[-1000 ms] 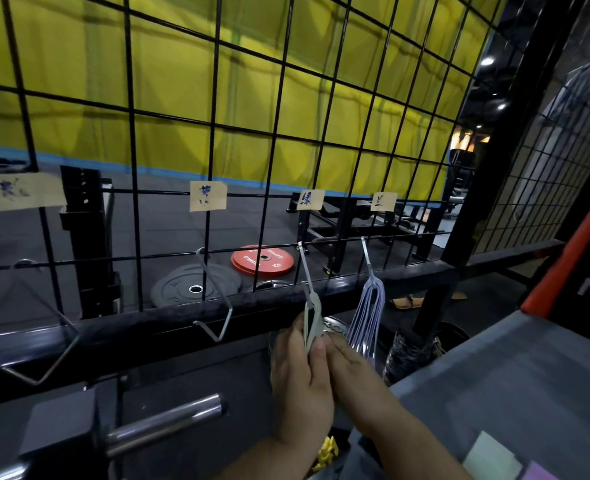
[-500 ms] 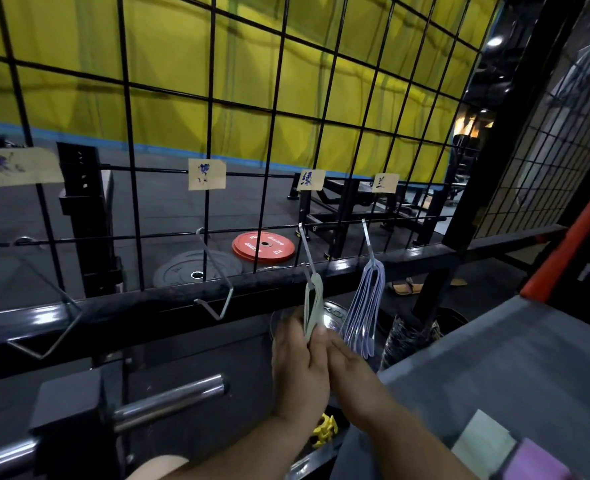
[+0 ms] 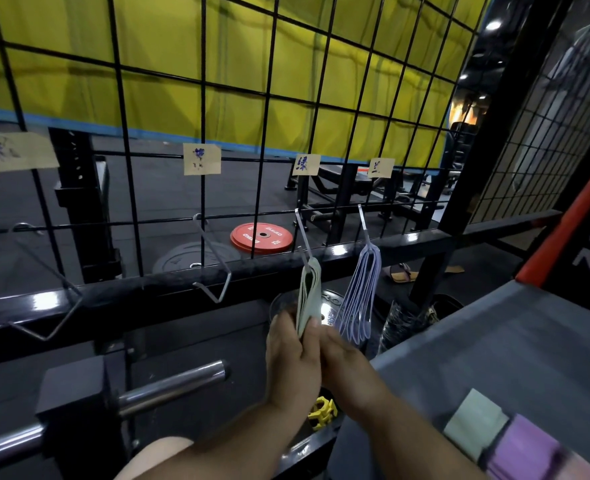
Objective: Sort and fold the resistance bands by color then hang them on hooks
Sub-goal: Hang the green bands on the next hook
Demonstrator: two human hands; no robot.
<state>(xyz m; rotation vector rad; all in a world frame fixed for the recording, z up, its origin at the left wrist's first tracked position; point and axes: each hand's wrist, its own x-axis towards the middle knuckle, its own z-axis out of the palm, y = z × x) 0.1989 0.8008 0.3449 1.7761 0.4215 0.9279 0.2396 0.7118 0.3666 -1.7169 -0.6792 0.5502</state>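
Observation:
Pale green resistance bands [image 3: 309, 295], folded, hang from a metal hook [image 3: 303, 237] under the third paper label [image 3: 306, 164] on the black wire grid. My left hand [image 3: 291, 367] and my right hand [image 3: 347, 370] both pinch the bands' lower end, thumbs pressed together. Several blue-lilac bands [image 3: 362, 294] hang from the hook to the right. Two more hooks to the left, the nearer one [image 3: 214, 263], carry nothing. A pale green band [image 3: 473, 422] and a purple band [image 3: 525, 452] lie on the grey table at lower right.
The black wire grid [image 3: 203, 109] stands in front with a black frame rail [image 3: 148, 292] below it. A chrome bar [image 3: 169, 388] juts out at lower left. The grey table [image 3: 528, 344] fills the right. Weight plates [image 3: 261, 238] lie on the floor behind.
The view has tilted down a little, showing more of the table's bands. Both hands keep hold of the green bands on the hook, shifted slightly lower.

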